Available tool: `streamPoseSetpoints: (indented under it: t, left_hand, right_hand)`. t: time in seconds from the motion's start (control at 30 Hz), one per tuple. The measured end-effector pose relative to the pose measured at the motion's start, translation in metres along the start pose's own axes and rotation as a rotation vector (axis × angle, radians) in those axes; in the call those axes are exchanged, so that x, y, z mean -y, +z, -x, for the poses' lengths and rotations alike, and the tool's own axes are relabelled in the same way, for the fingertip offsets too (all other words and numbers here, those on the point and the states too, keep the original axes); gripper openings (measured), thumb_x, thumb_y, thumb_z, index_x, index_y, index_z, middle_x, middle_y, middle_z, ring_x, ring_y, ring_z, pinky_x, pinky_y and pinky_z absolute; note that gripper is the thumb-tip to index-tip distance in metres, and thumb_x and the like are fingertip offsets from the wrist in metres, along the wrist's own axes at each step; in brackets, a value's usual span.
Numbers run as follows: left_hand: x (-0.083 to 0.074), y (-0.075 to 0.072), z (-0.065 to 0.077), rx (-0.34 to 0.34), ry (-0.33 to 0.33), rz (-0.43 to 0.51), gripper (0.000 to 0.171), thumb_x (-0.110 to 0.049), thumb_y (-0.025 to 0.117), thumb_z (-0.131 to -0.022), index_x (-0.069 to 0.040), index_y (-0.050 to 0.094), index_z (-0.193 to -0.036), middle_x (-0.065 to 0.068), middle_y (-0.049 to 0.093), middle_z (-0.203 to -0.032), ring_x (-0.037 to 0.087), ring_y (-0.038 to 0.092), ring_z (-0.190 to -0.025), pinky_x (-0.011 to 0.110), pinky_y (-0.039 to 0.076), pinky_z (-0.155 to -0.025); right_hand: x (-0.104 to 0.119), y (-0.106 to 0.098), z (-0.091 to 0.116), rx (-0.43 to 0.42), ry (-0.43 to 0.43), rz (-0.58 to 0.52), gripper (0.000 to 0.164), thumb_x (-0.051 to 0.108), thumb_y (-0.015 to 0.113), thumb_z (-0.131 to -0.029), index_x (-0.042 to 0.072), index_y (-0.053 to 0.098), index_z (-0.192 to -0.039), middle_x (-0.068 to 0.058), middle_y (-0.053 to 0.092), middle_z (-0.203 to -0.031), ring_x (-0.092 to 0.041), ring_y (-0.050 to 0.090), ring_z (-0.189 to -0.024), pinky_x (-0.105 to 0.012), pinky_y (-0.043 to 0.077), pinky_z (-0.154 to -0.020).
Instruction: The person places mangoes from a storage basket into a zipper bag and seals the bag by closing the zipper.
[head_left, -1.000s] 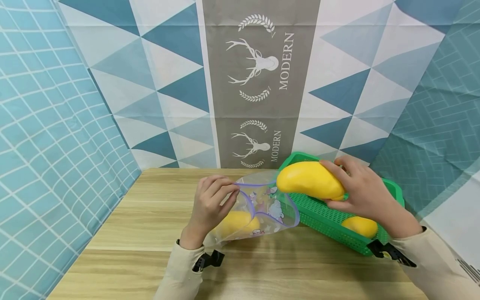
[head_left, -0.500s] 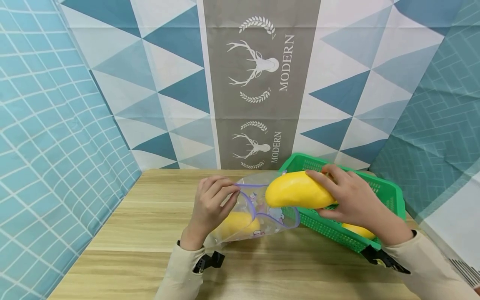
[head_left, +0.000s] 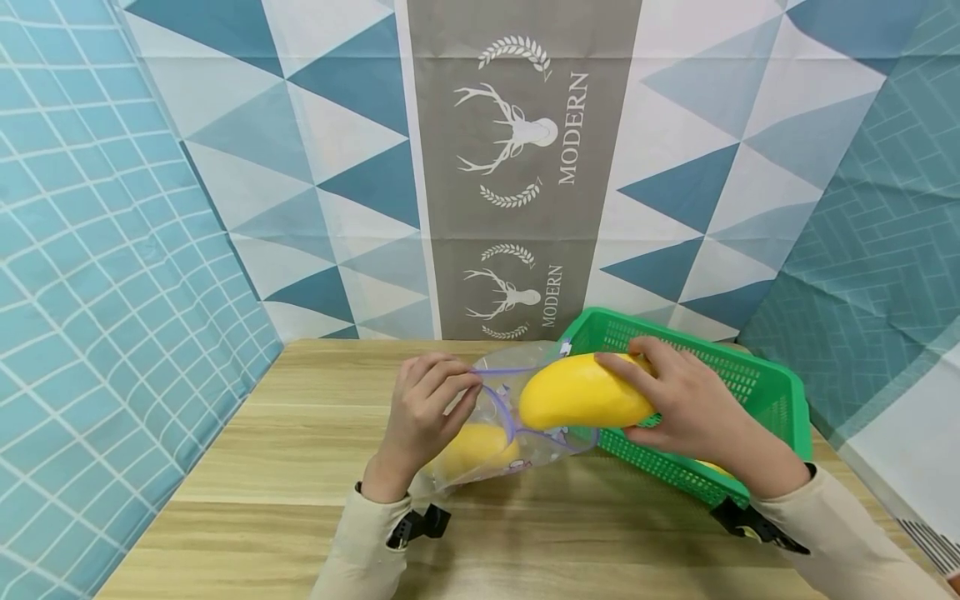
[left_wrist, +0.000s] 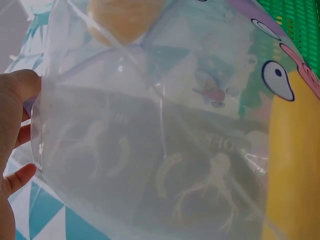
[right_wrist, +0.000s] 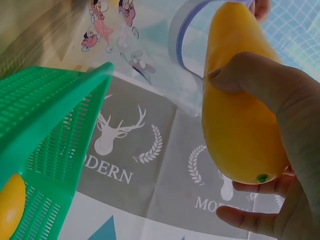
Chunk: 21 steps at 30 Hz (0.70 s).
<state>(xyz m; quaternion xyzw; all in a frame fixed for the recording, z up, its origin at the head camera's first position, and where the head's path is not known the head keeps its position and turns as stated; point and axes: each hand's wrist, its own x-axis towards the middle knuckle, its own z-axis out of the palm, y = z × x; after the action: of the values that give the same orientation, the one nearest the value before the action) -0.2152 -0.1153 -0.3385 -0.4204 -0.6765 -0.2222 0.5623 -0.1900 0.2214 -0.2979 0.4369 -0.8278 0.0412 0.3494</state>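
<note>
A yellow mango (head_left: 577, 392) is gripped in my right hand (head_left: 678, 404), its far end at the mouth of a clear plastic bag (head_left: 491, 479) with purple edging and cartoon prints. The right wrist view shows my thumb laid along the mango (right_wrist: 240, 130), whose green stem spot faces the camera. My left hand (head_left: 427, 408) pinches the bag's upper edge between thumb and fingertips and holds the mouth apart. Inside the bag lies another mango (head_left: 472, 450), seen through the plastic. In the left wrist view the bag (left_wrist: 150, 130) fills most of the frame.
A green perforated basket (head_left: 798, 408) stands on the right of the wooden table (head_left: 247, 500), behind my right hand. One more mango (head_left: 716, 468) lies in it, mostly hidden by my wrist. Patterned sheets (head_left: 495, 125) rise behind the table.
My right hand has carried the mango left and down from over the basket to the bag's mouth. The left hand and the bag have stayed nearly still.
</note>
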Motion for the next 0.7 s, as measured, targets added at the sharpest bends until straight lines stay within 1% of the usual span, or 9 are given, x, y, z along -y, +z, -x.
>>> streamPoseSetpoints:
  t: [0.33, 0.43, 0.57, 0.7]
  left_hand:
    - [-0.001, 0.003, 0.002, 0.000, 0.010, 0.002, 0.018, -0.016, 0.061, -0.099, -0.007, 0.073, -0.089, 0.005, 0.070, -0.091, 0.027, 0.062, -0.091, 0.043, 0.042, -0.074]
    - [-0.001, 0.003, 0.002, 0.010, 0.007, 0.002, 0.019, -0.016, 0.060, -0.100, -0.007, 0.073, -0.090, 0.005, 0.070, -0.092, 0.027, 0.062, -0.092, 0.043, 0.042, -0.075]
    - [-0.002, 0.003, 0.002, 0.012, 0.007, 0.003, 0.019, -0.017, 0.060, -0.100, -0.007, 0.074, -0.090, 0.005, 0.070, -0.092, 0.027, 0.063, -0.092, 0.043, 0.043, -0.075]
    - [-0.004, 0.004, 0.001, 0.010, 0.009, 0.007, 0.020, -0.016, 0.059, -0.100, -0.007, 0.074, -0.091, 0.005, 0.071, -0.093, 0.027, 0.063, -0.092, 0.044, 0.043, -0.075]
  right_hand:
    - [0.010, 0.008, -0.003, 0.003, -0.007, -0.001, 0.099, 0.028, 0.096, -0.049, 0.016, 0.053, -0.137, -0.020, 0.053, -0.112, -0.033, 0.057, -0.085, -0.047, 0.051, -0.068]
    - [0.014, 0.011, -0.004, 0.005, -0.016, 0.016, 0.099, 0.027, 0.096, -0.048, 0.016, 0.053, -0.136, -0.020, 0.054, -0.112, -0.034, 0.057, -0.086, -0.048, 0.051, -0.070]
    - [0.018, 0.014, -0.006, 0.014, -0.043, 0.053, 0.101, 0.027, 0.096, -0.047, 0.016, 0.052, -0.137, -0.019, 0.054, -0.112, -0.034, 0.057, -0.091, -0.047, 0.048, -0.071]
    - [0.022, 0.017, -0.008, 0.035, -0.058, 0.080, 0.101, 0.029, 0.096, -0.048, 0.016, 0.051, -0.138, -0.018, 0.054, -0.112, -0.034, 0.056, -0.094, -0.046, 0.046, -0.072]
